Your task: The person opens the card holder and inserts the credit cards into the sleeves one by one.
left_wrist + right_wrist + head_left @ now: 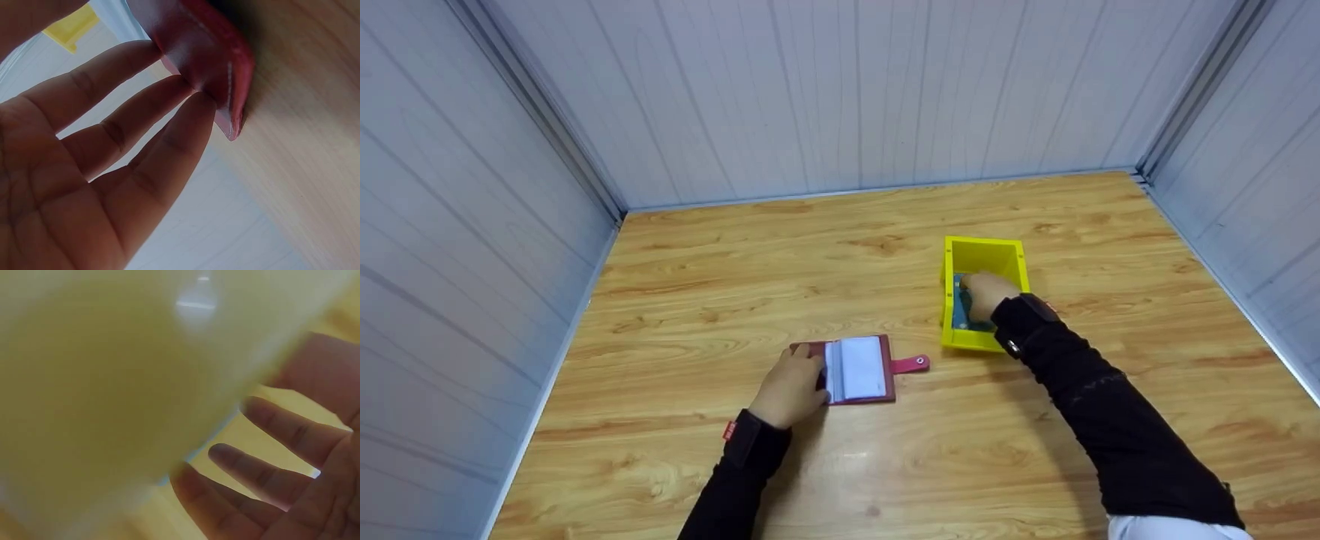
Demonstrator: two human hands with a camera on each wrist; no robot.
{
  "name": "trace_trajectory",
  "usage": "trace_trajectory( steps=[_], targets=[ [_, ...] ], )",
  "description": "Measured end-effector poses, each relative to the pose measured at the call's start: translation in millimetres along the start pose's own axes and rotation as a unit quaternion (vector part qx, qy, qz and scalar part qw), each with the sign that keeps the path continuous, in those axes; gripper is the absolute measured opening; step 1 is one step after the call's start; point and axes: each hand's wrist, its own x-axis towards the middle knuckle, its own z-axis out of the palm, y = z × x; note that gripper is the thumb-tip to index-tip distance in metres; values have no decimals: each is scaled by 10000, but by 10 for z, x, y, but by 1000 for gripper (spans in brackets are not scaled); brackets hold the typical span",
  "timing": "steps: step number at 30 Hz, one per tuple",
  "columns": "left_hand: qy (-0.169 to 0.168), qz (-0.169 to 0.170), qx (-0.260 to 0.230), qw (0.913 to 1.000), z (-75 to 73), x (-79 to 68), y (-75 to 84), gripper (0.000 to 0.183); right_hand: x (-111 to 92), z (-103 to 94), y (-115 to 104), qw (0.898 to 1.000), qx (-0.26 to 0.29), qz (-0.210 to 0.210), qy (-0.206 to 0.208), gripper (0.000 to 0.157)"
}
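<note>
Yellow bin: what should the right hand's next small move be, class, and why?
Perhaps the right hand should pinch the blue item: it reaches inside the bin at that item, and its fingers look loosely spread in the right wrist view.

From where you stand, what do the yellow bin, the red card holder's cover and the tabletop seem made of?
Yellow bin: probably glossy plastic, given its reflections. Card holder's cover: leather or imitation, judging by sheen and stitching. Tabletop: possibly wood laminate; grained, slightly shiny.

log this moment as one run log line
left hand: touching red booklet, open on table | right hand: inside yellow bin, at blue item, grip unclear | strap: unfastened
</note>
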Motion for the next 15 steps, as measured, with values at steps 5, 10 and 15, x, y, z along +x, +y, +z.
trace_trajectory(
  steps=[5,10,15],
  targets=[
    [-26,-40,-5,10000,-3,-2,0,29,41,27,38,9999,18,42,-108,56],
    [-33,-81,-22,10000,-4,1,-1,30,52,-7,61,9994,98,49,-315,66],
    [-59,-78,-24,9999,-6,1,2,31,81,3,96,9992,162,103,-362,74]
  ],
)
